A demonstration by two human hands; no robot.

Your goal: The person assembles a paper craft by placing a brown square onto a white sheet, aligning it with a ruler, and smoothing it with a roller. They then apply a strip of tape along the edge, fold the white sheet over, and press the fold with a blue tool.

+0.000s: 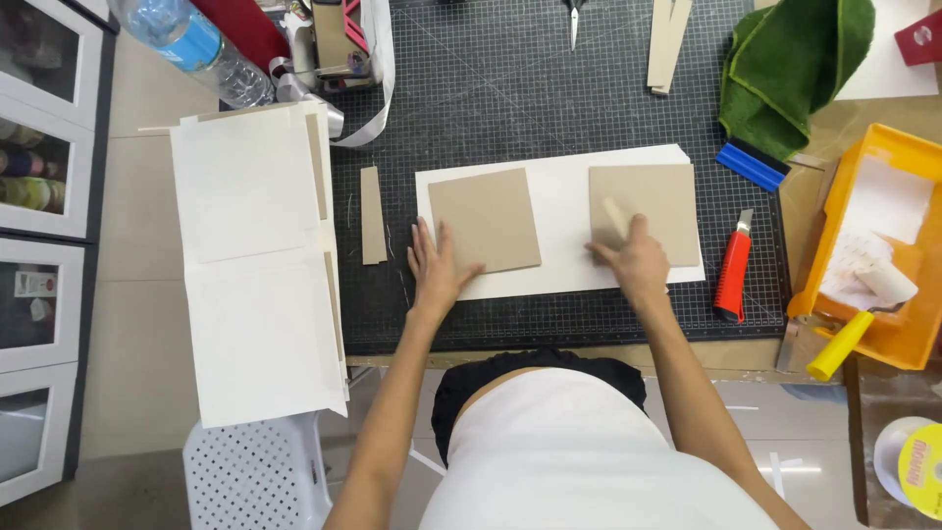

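Nearest, both forearms are stretched forward over the near edge of the dark gridded cutting mat (549, 98). The left hand (432, 265) is laid flat, fingers spread and straight, gripping nothing, pressed on the near-left corner of the left cardboard square (486, 218). The right hand (633, 260) is curled around a small pale stick-shaped tool (616, 216), held slanted with its long axis running far-left to near-right, pressed on the right cardboard square (653, 201). Both squares are matte brown board, lying flat and apart on a smooth white sheet (561, 211) whose long axis runs left to right. To the right a red utility knife (732, 270) is seen pointing away.
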